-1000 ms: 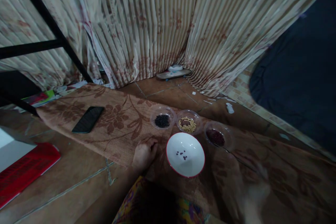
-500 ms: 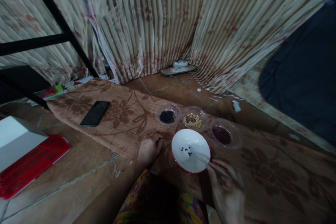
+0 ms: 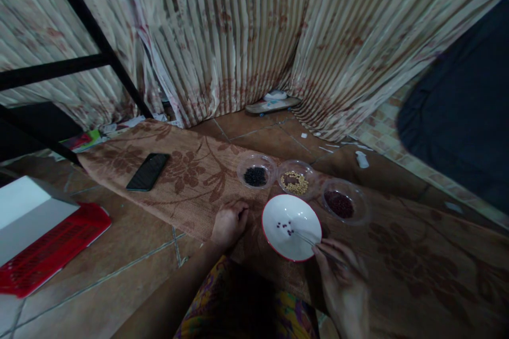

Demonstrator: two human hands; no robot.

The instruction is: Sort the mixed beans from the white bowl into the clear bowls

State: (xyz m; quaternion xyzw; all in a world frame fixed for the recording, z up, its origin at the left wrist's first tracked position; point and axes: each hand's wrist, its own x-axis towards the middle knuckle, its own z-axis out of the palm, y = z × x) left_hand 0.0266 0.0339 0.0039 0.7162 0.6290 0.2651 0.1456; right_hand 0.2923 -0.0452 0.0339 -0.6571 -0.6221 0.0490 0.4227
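My right hand [image 3: 344, 280] is closed on thin metal tweezers [image 3: 305, 238], whose tips reach down into a white bowl [image 3: 274, 243] with a red rim. Several small dark red beans [image 3: 284, 228] lie on the bowl's bottom, close to the tips; whether a bean is pinched is too small to tell. Left of the bowl, my left hand [image 3: 230, 222] rests on the cloth, fingers curled in and nothing visible in them. Behind the bowl stand three clear plastic dishes, holding black beans [image 3: 255, 176], yellow soybeans [image 3: 294, 183] and dark red beans [image 3: 339, 204].
A patterned brown cloth [image 3: 191, 196] covers the long, low surface. A black phone [image 3: 148, 172] lies on its left part. On the tiled floor are a red basket [image 3: 59, 249] with a white box, and a skateboard [image 3: 272, 106] by the striped curtain [image 3: 226, 37].
The whole view has shifted slightly, so things sit a little further right. Both hands keep nearly the same pose, and the tweezers stay inside the bowl by the beans.
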